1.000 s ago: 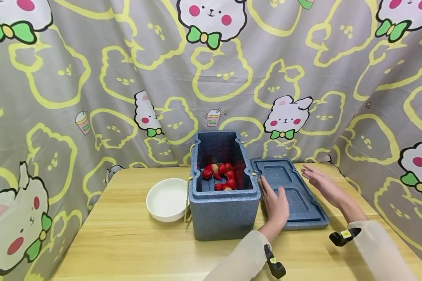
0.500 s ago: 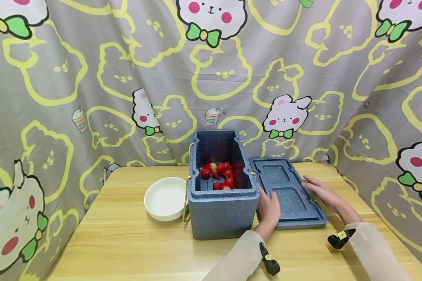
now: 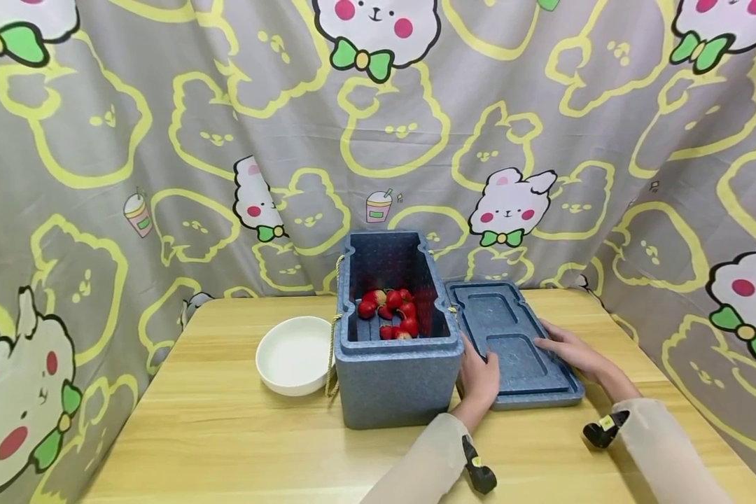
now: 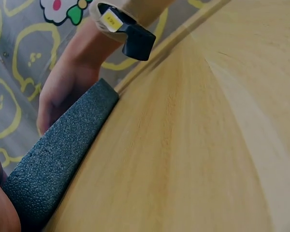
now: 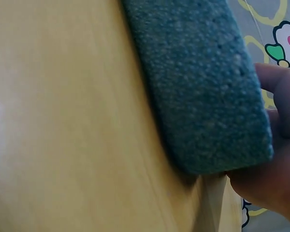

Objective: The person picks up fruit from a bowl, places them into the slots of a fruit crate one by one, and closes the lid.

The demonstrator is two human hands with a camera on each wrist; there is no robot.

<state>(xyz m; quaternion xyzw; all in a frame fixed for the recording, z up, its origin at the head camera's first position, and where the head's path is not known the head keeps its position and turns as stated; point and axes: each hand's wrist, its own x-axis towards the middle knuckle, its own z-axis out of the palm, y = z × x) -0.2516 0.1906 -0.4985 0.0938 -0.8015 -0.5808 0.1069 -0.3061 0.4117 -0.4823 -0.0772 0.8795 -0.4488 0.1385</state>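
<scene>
A blue-grey foam box lid (image 3: 521,355) lies flat on the table, its recessed side up, right of the open foam box (image 3: 398,390). My left hand (image 3: 479,381) grips the lid's left edge, thumb over the rim and fingers down in the narrow gap beside the box. On the opposite edge, my right hand (image 3: 578,355) holds the lid with its thumb on top and its fingers along the outer side. Both wrist views show the lid's thick speckled side close to the tabletop. Several small red fruits (image 3: 408,325) lie inside the box.
A white bowl (image 3: 295,355) stands left of the box, near a yellow rope (image 3: 332,350) hanging down the box's side. Behind the wooden table (image 3: 227,434) and at its sides hangs a patterned grey curtain (image 3: 315,126).
My left hand has moved left and down to the lid's left edge beside the box. My right hand has come in against the right edge. The lid still lies in place.
</scene>
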